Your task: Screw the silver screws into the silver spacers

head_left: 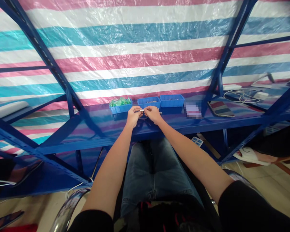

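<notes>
Left hand [133,116] and right hand [152,114] both pinch the white piece [142,110], one at each end, low over the bench [106,130], just before the middle bin [149,102]. Too small for me to read its detail. My judgement: light fingertips, both ends in line, wrists steady, no twisting; staying low makes any drop short.

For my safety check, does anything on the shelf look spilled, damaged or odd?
Nothing looks spilled or damaged; the blue bins stand upright. The pixelated patch right of them looks odd, hiding what lies there.
</notes>
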`<state>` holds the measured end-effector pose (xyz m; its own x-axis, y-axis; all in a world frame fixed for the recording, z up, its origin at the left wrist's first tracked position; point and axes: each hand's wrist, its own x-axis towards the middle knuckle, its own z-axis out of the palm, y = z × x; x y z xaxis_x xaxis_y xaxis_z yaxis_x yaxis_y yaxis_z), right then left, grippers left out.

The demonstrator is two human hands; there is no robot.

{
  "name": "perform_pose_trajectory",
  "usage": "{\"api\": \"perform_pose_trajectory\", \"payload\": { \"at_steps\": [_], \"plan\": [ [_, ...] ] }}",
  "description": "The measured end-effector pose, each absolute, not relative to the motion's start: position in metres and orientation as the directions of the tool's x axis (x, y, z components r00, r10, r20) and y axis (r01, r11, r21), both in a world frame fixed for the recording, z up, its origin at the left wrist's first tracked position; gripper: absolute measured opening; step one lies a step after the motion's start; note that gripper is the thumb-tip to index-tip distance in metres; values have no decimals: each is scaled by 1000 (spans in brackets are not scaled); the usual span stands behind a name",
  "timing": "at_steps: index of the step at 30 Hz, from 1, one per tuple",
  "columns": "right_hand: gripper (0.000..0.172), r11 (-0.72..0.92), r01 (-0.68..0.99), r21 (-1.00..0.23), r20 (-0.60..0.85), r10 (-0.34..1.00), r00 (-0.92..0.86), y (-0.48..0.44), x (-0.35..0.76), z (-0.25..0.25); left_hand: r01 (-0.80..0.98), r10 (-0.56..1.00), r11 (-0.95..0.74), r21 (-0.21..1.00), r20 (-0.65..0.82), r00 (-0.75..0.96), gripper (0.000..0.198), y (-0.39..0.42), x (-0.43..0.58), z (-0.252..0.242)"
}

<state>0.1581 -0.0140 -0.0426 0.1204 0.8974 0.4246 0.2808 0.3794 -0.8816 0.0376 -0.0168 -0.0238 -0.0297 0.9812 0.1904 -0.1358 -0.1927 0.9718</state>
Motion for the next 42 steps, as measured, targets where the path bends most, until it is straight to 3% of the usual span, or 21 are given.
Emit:
{"api": "perform_pose_trajectory", "payload": {
  "at_steps": [8, 14, 19, 25, 33, 36, 39, 42],
  "plan": [
    [12, 496, 370, -786, 551, 833, 54, -27, 155, -32, -147, 985, -174, 974, 169, -47, 6, -13, 38, -26],
    [12, 514, 335, -789, 544, 839, -5, -27, 153, -36, -161, 982, -188, 969, 187, -22, 26, -13, 33, -23],
    [14, 411, 242, -879, 441, 894, 80, -16, 154, -43, -86, 961, -275, 958, 272, -44, 38, -13, 33, -26],
    [16, 356, 192, -914, 377, 922, 84, -14, 154, -45, 81, 904, -417, 905, 422, -64, 41, -13, 35, -28],
    [9, 379, 156, -912, 396, 914, 94, -18, 158, -40, 247, 829, -551, 797, 556, 56, 43, -28, 41, -23],
    [6, 366, 90, -926, 374, 921, 105, -17, 157, -39, 269, 846, -512, 816, 533, -6, 33, -26, 39, -25],
    [7, 373, 39, -927, 375, 921, 103, -16, 157, -38, 248, 893, -426, 870, 448, -38, 9, -21, 35, -28],
    [10, 402, 23, -915, 403, 910, 102, -16, 157, -38, 181, 933, -352, 918, 359, -7, 15, -17, 32, -29]
  ]
}}
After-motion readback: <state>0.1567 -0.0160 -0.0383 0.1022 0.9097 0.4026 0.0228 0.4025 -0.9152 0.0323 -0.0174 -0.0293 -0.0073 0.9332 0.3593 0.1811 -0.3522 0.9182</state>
